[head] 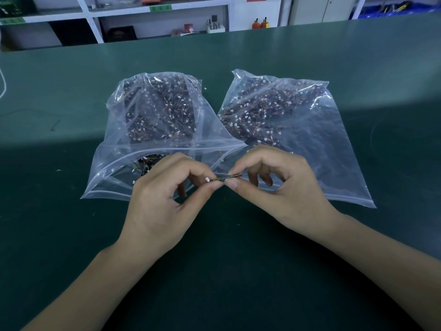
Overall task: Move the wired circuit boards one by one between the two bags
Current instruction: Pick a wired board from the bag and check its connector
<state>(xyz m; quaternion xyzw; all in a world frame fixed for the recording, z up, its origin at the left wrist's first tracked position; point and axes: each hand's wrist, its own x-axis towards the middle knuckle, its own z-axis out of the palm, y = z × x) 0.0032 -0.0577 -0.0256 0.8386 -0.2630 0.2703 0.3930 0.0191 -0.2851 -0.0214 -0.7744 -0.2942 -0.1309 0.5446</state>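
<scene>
Two clear zip bags lie side by side on the green table, each holding several dark circuit boards with thin wires and white plugs. The left bag (112, 163) gapes open toward me; the right bag (334, 144) lies flatter. In front of the bags, between their mouths, my left hand (164, 199) and my right hand (279, 187) both pinch one wired circuit board (225, 178), seen edge-on, with its white plug at the left end. My other fingers are curled.
The green table (71, 96) stretches wide around the bags. A white cord (3, 84) lies at the far left edge. Shelves (157, 17) with boxes and small items stand behind the table's far edge.
</scene>
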